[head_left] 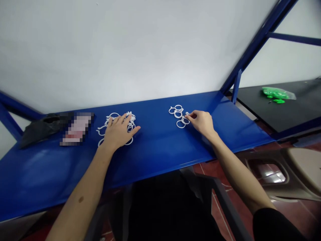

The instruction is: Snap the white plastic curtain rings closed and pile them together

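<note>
My left hand (117, 132) lies palm down with its fingers spread over a pile of white plastic rings (129, 140), hiding much of it. The rings are thin loops, several with a small clasp-like tab. To the right, my right hand (202, 122) is closed in a pinch at a white ring (186, 121), with thumb and fingertips together at its upper edge. A smaller group of white rings (178, 114) lies just left of those fingertips, some overlapping. The palm side of the right hand is hidden.
The rings lie on a blue table (155, 147) against a white wall. At left are a black bag (37, 130) and a blurred-out flat item (77, 129). Green pieces in a clear bag (278, 93) rest on a black table at right, near a beige chair (306, 167).
</note>
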`<state>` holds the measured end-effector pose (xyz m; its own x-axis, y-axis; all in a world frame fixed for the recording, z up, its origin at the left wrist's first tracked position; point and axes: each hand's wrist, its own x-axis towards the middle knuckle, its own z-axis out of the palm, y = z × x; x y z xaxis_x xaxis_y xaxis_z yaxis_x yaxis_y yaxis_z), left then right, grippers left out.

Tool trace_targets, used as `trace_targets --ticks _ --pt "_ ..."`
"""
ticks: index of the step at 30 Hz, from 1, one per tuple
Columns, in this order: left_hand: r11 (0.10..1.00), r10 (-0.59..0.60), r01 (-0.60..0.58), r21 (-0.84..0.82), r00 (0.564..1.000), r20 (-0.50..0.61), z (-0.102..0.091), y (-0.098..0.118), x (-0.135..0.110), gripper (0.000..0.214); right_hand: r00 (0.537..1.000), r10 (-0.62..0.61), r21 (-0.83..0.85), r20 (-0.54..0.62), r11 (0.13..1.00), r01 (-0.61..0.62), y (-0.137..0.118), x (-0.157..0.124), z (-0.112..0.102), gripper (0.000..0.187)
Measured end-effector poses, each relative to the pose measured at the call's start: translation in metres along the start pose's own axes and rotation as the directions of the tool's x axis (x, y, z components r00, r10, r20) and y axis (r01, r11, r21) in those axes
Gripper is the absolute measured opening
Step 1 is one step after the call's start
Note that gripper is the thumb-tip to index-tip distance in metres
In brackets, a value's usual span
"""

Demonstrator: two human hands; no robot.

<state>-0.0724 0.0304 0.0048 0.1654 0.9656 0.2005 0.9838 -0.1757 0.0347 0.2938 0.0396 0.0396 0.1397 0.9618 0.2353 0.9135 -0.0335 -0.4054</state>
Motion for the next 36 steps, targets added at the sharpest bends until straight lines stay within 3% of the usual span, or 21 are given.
trace_targets --ticks 5,11,21,29,31,33,36 --pt "1.000 0.026 -0.027 -0.008 0.989 -0.144 -0.003 0.005 0.000 0.074 0.995 0.049 -0.090 0.091 0.995 -0.041 -0.015 -0.005 0.006 0.026" --pt "0.994 0.079 -0.097 -0.057 0.964 -0.254 -0.003 0.007 0.001 0.061 0.986 -0.048 -0.170 0.158 0.983 0.075 -0.018 -0.014 0.013 0.028" --pt "0.964 0.211 -0.249 -0.098 0.932 -0.296 -0.003 0.018 0.000 0.044 0.989 -0.102 -0.127 0.108 0.985 0.116 -0.026 -0.026 0.002 0.024" --pt "0.940 0.239 -0.301 -0.161 0.917 -0.320 -0.007 0.024 -0.002 0.034 0.956 -0.141 -0.272 0.257 0.939 0.211 -0.058 -0.031 0.017 0.022" --pt "0.929 0.237 -0.311 -0.201 0.917 -0.322 -0.008 0.027 -0.003 0.031 0.930 -0.226 -0.238 0.289 0.924 0.299 -0.060 -0.030 0.024 0.021" --pt "0.906 0.242 -0.334 -0.258 0.912 -0.331 -0.009 0.031 -0.004 0.030 0.865 -0.391 -0.111 0.315 0.890 0.442 -0.060 -0.026 0.030 0.019" --pt "0.846 0.197 -0.330 -0.420 0.924 -0.328 -0.010 0.039 -0.006 0.032 0.670 -0.697 0.177 0.256 0.715 0.676 -0.063 -0.017 0.039 0.022"
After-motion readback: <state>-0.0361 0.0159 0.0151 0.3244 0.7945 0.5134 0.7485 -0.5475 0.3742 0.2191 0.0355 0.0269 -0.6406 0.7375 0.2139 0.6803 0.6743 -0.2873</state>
